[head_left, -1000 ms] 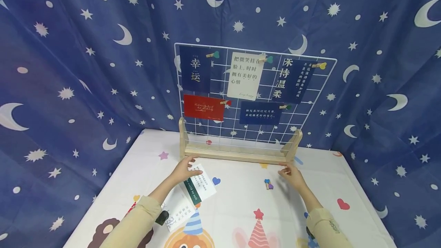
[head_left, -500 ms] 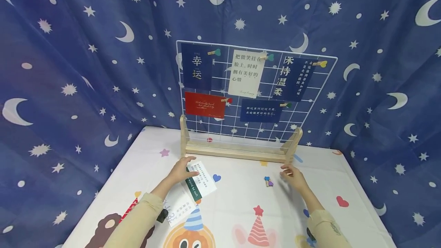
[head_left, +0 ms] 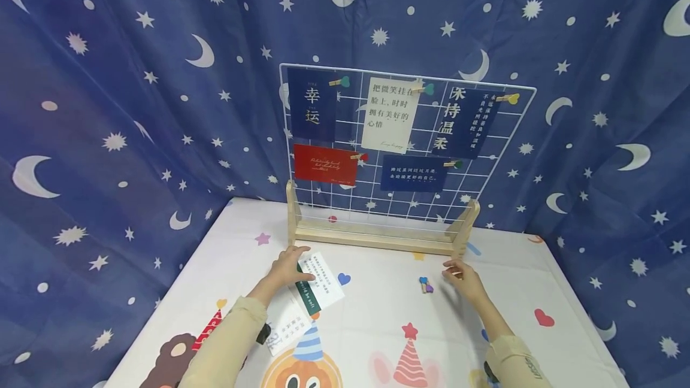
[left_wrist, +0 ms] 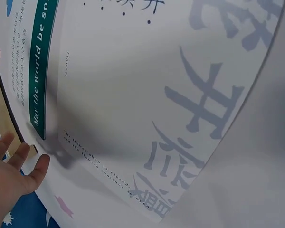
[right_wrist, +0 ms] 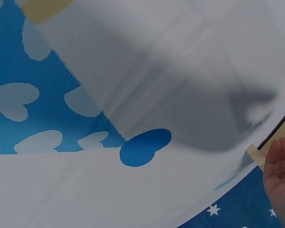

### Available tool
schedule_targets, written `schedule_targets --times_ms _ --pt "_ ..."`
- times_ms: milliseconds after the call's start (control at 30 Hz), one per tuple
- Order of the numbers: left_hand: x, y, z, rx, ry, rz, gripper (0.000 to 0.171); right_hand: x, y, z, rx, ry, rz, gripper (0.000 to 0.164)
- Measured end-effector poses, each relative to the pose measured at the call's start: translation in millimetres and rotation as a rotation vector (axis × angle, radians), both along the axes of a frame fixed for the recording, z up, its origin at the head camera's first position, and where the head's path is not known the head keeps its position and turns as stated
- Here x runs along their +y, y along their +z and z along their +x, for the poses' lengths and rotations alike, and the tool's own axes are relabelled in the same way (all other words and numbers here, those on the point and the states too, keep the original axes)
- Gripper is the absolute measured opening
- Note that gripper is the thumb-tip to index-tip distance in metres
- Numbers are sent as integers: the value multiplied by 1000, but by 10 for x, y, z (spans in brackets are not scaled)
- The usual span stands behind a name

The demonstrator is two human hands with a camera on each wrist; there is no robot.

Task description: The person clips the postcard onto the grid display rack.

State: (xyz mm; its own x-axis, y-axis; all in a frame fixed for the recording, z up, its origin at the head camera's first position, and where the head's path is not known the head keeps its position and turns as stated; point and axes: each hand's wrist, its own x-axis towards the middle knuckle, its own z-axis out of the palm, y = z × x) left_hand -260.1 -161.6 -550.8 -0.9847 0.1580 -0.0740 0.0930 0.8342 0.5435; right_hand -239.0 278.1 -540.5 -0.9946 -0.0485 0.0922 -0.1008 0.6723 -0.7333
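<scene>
My left hand (head_left: 284,268) hovers by the left foot of the white wire grid rack (head_left: 372,239), fingers spread with nothing in them. It overlaps the edge of a white card with a green strip (head_left: 330,285). Under that arm lies a second white card with grey lettering (left_wrist: 133,95), partly hidden by the sleeve in the head view. My right hand (head_left: 466,283) is just in front of the rack's right wooden foot, its fingers loosely bent and holding nothing. Two small clothespins with blue and purple hearts (head_left: 426,285) lie on the cloth to its left.
Clipped on the grid are a dark blue card (head_left: 311,106), a cream card (head_left: 389,115), a larger navy card (head_left: 466,121), a red card (head_left: 325,165) and a small blue card (head_left: 414,173). A starry blue curtain (head_left: 162,106) surrounds the patterned white tablecloth (head_left: 372,328).
Both hands have drawn slightly back from the rack's wooden base toward the person. The head view has shifted a little. Cards and clothespins lie as before.
</scene>
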Motion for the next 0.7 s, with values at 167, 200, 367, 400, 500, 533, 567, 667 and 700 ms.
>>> schedule_targets --times_ms 167,200,367,400,500,533,567,667,700 --pt "20 15 8 -29 8 -29 87 3 0 4 40 37 7 23" --pt "27 18 12 -42 9 -35 90 1 -3 5 45 41 2 23" --pt "70 59 74 -121 -3 -81 107 5 -58 1 33 49 9 20" --pt "79 61 91 -141 -6 -84 110 2 -65 0 23 47 10 20" --pt "106 50 139 -199 -19 -104 117 -18 -72 -13 3 55 8 21" --pt "115 46 151 -210 -21 -111 119 -28 -74 -19 -1 56 4 22" --pt "125 44 159 -214 -19 -112 120 -38 -73 -26 -5 58 2 22" --pt "161 39 162 -217 -12 -126 121 -61 -71 -39 -9 61 -1 21" --pt "177 38 158 -215 -7 -127 121 -65 -70 -42 -11 60 -3 21"
